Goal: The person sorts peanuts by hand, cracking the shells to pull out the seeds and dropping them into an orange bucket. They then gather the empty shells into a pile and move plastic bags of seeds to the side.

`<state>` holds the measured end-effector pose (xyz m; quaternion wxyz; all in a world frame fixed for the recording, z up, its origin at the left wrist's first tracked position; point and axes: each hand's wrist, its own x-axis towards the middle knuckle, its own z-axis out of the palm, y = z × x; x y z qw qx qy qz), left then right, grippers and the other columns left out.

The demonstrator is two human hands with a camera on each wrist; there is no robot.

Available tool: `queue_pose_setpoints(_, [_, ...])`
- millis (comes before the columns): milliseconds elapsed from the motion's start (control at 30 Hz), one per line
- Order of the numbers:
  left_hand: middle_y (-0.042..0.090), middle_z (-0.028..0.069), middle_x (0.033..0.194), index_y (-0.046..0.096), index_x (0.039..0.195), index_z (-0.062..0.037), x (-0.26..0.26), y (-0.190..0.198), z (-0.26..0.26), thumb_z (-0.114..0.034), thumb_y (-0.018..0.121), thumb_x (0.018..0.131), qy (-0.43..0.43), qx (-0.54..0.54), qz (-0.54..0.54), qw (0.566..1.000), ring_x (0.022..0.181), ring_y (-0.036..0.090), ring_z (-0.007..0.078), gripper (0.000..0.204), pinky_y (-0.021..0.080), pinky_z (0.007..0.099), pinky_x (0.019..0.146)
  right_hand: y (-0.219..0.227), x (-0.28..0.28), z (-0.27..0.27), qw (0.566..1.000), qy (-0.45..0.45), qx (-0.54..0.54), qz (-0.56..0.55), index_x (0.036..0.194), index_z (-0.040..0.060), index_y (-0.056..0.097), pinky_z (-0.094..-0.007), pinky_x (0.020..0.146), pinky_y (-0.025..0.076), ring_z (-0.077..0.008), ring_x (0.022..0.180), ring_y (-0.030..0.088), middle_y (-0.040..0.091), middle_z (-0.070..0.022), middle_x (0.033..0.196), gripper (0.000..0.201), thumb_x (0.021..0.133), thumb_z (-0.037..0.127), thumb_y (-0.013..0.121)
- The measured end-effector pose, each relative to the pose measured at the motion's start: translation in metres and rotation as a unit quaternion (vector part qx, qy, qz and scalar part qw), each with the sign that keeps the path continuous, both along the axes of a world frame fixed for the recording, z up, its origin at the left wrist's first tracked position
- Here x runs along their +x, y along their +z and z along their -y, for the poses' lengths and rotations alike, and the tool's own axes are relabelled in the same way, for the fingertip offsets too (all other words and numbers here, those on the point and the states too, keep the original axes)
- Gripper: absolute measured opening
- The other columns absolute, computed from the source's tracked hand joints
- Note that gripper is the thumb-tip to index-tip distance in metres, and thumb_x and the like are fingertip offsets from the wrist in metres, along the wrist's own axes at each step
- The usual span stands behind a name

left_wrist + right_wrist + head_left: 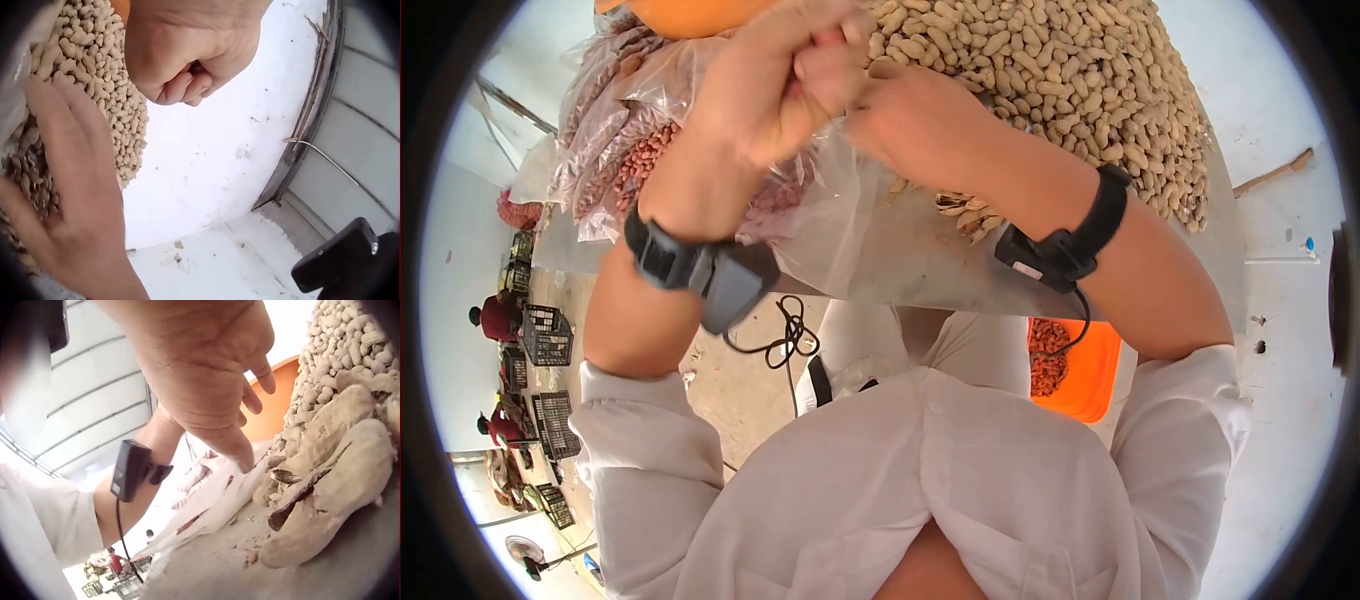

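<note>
My left hand (785, 85) is raised over the near edge of the peanut heap, its fingers curled into the palm. In the left wrist view, a small dark thing (195, 66) shows within the fold of that left hand (194, 47); the fingers hide most of it. My right hand (920, 115) is beside the left one in the head view. Its fingers extend over unshelled peanuts (1040, 60) in the left wrist view. Below this right hand (206, 369), split peanut shells (331, 487) lie close to the right wrist camera.
Clear plastic bags (625, 110) of reddish peanut kernels (643, 165) lie on the left of the metal table (960, 275). An orange container (690, 15) stands behind. Below the table is an orange basin (1090, 375) with reddish contents. Crates (550, 335) and people are farther left.
</note>
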<state>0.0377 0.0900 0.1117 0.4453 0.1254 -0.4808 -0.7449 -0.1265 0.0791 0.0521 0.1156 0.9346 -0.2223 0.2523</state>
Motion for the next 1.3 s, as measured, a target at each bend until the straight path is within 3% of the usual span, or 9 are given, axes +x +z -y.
queue_pose_setpoints(67, [0.05, 0.0052, 0.074, 0.051, 0.104, 0.0055, -0.005, -0.009, -0.031, -0.005, 0.051, 0.087, -0.03, 0.012, 0.023, 0.999, 0.049, 0.034, 0.002, 0.02, 0.026, 0.0141, 0.04, 0.001, 0.009, 0.003, 0.985, 0.05, 0.103, 0.127, 0.073, 0.0094, 0.062, -0.0354, 0.068, 0.048, -0.0259, 0.079, 0.059, 0.061, -0.0078, 0.077, 0.008, 0.069, 0.014, 0.057])
queue_pose_setpoints(167, [0.05, 0.003, 0.067, 0.056, 0.102, 0.0056, -0.015, -0.029, -0.072, -0.005, 0.053, 0.087, -0.114, 0.028, 0.153, 0.981, 0.047, 0.035, 0.0029, 0.019, 0.024, 0.0159, 0.04, 0.027, 0.024, 0.011, 0.993, 0.019, 0.109, -0.043, 0.067, 0.0085, 0.06, -0.0392, 0.064, 0.047, -0.0288, 0.071, 0.061, 0.061, -0.0115, 0.067, 0.01, 0.071, 0.017, 0.057])
queue_pose_setpoints(300, [0.051, 0.0015, 0.065, 0.058, 0.103, 0.0039, -0.026, -0.049, -0.105, -0.006, 0.052, 0.088, -0.132, 0.057, 0.229, 0.963, 0.046, 0.036, 0.0038, 0.019, 0.024, 0.0174, 0.041, 0.035, 0.039, 0.008, 0.991, -0.022, 0.132, 0.024, 0.066, 0.0094, 0.056, -0.0415, 0.067, 0.044, -0.0287, 0.074, 0.054, 0.056, -0.0075, 0.067, 0.011, 0.072, 0.018, 0.058])
queue_pose_setpoints(500, [0.05, -0.0006, 0.064, 0.059, 0.1, 0.0012, 0.002, -0.05, -0.082, -0.006, 0.053, 0.088, 0.175, 0.138, 0.112, 0.968, 0.049, 0.036, 0.003, 0.015, 0.025, 0.0179, 0.042, 0.043, 0.048, 0.008, 0.995, -0.007, 0.099, 0.027, 0.066, 0.0078, 0.055, -0.0403, 0.059, 0.043, -0.0279, 0.066, 0.055, 0.055, -0.0084, 0.065, 0.011, 0.072, 0.016, 0.055])
queue_pose_setpoints(700, [0.049, -0.0041, 0.066, 0.059, 0.097, 0.0002, 0.038, -0.044, -0.063, -0.008, 0.052, 0.09, 0.227, 0.018, 0.265, 0.937, 0.054, 0.04, 0.0028, 0.013, 0.03, 0.0173, 0.045, 0.046, 0.064, 0.007, 0.996, -0.017, 0.091, 0.015, 0.066, 0.007, 0.057, -0.0379, 0.057, 0.044, -0.0278, 0.063, 0.056, 0.057, -0.0106, 0.065, 0.01, 0.071, 0.014, 0.052])
queue_pose_setpoints(900, [0.059, 0.0153, 0.072, 0.061, 0.084, 0.0012, 0.048, -0.043, -0.054, -0.007, 0.061, 0.073, 0.293, -0.535, 0.632, 0.477, 0.067, 0.061, 0.0249, 0.013, 0.049, 0.0335, 0.061, 0.047, 0.076, 0.011, 0.991, 0.031, 0.114, 0.056, 0.067, 0.004, 0.057, -0.039, 0.057, 0.043, -0.0274, 0.062, 0.057, 0.057, -0.0119, 0.064, 0.009, 0.07, 0.011, 0.053])
queue_pose_setpoints(1000, [0.062, 0.0188, 0.076, 0.062, 0.078, 0.0013, 0.048, -0.043, -0.053, -0.005, 0.063, 0.066, 0.156, -0.507, 0.749, 0.397, 0.071, 0.062, 0.0314, 0.014, 0.05, 0.0364, 0.062, 0.051, 0.077, 0.007, 0.992, 0.016, 0.124, 0.0, 0.066, 0.0037, 0.056, -0.0389, 0.058, 0.043, -0.0277, 0.062, 0.057, 0.057, -0.0121, 0.063, 0.008, 0.07, 0.01, 0.054])
queue_pose_setpoints(1200, [0.06, 0.0192, 0.08, 0.06, 0.078, -0.0005, 0.008, -0.032, -0.055, -0.005, 0.054, 0.071, -0.002, -0.523, 0.745, 0.414, 0.079, 0.061, 0.0332, 0.01, 0.049, 0.0375, 0.07, 0.055, 0.082, 0.002, 0.996, 0.027, 0.083, -0.02, 0.064, 0.0034, 0.054, -0.0404, 0.056, 0.041, -0.0291, 0.059, 0.054, 0.054, -0.0128, 0.061, 0.008, 0.069, 0.009, 0.053])
queue_pose_setpoints(1300, [0.061, 0.0189, 0.08, 0.061, 0.078, -0.001, 0.012, -0.04, -0.044, -0.009, 0.055, 0.074, 0.103, -0.472, 0.746, 0.457, 0.08, 0.061, 0.0333, 0.011, 0.049, 0.0372, 0.07, 0.054, 0.079, 0.0, 0.995, 0.044, 0.091, 0.01, 0.062, 0.0032, 0.053, -0.0411, 0.055, 0.04, -0.0296, 0.059, 0.053, 0.053, -0.0134, 0.06, 0.008, 0.069, 0.009, 0.053])
